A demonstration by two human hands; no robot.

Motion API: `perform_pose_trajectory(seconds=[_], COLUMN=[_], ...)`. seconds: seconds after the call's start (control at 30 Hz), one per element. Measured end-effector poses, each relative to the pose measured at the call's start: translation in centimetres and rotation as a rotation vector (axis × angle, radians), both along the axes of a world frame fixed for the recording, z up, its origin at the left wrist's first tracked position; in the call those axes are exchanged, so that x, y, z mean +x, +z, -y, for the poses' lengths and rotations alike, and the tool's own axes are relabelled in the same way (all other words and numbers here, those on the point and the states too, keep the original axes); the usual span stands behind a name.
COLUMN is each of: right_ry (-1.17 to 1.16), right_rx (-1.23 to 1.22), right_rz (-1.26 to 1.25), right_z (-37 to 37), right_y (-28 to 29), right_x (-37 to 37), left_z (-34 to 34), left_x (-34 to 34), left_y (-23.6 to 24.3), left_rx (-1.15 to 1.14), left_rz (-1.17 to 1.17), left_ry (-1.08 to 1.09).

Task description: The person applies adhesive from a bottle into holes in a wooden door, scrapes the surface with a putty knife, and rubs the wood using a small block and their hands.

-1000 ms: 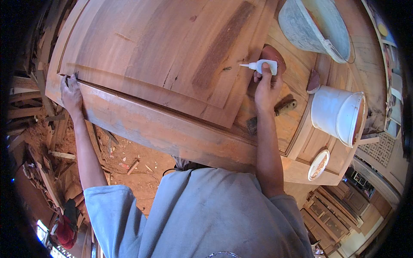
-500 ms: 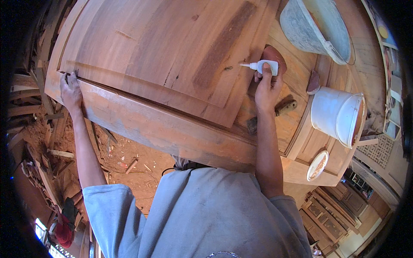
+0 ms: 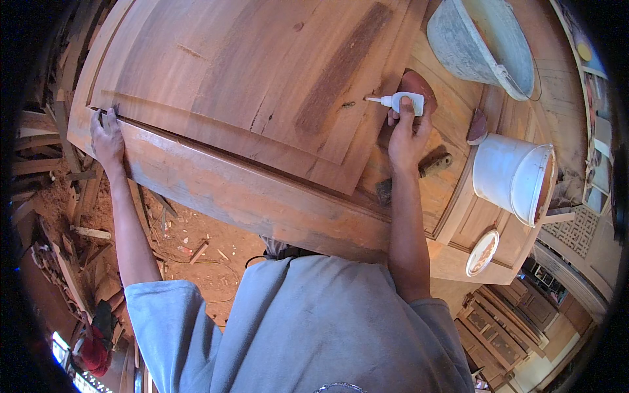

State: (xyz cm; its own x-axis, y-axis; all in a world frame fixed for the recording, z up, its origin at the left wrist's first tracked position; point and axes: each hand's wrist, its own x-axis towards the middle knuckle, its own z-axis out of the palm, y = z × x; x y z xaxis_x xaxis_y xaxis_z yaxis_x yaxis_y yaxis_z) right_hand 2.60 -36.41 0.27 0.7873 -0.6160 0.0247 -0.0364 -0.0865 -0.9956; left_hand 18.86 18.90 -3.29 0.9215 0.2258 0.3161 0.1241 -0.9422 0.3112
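Note:
A large reddish wooden door panel [image 3: 262, 85] lies flat in front of me. My right hand [image 3: 406, 134] holds a small white glue bottle [image 3: 401, 102] with its thin nozzle pointing left at a small dark mark on the raised panel's edge. My left hand [image 3: 107, 136] rests far to the left on the door's frame rail, fingers on the groove beside the raised panel. Both forearms reach out over my grey shirt.
A white plastic bucket [image 3: 511, 177] lies on its side at the right, a grey metal basin [image 3: 481, 42] behind it. A small white lid [image 3: 483, 253] sits near the door's corner. A brush-like tool [image 3: 434, 164] lies by my right wrist. Wood scraps cover the floor at left.
My right hand and the glue bottle have shifted very slightly; the nozzle stays at the same spot on the panel edge. My left hand has not moved.

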Motion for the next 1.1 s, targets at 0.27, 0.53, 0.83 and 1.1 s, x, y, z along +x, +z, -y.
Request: perform_pose_trajectory(seconds=[0.27,0.53,0.83,1.1], right_ry=[-0.009,-0.023,-0.009,-0.026], right_rx=[0.023,0.004,0.004,-0.016], right_rz=[0.023,0.03,0.02,0.001], right_z=[-0.28,-0.42,-0.14,-0.24], right_y=[0.39,0.43,-0.01,0.31], right_x=[0.19,0.31,0.22,0.18], left_z=[0.07,-0.01,0.15,-0.34], left_x=[0.09,0.14,0.11,0.25], left_y=[0.11,0.02,0.13,-0.12], left_rx=[0.006,0.01,0.001,-0.002], left_rz=[0.003,-0.01,-0.012,-0.021], left_ry=[-0.007,0.008,0.015,0.003])
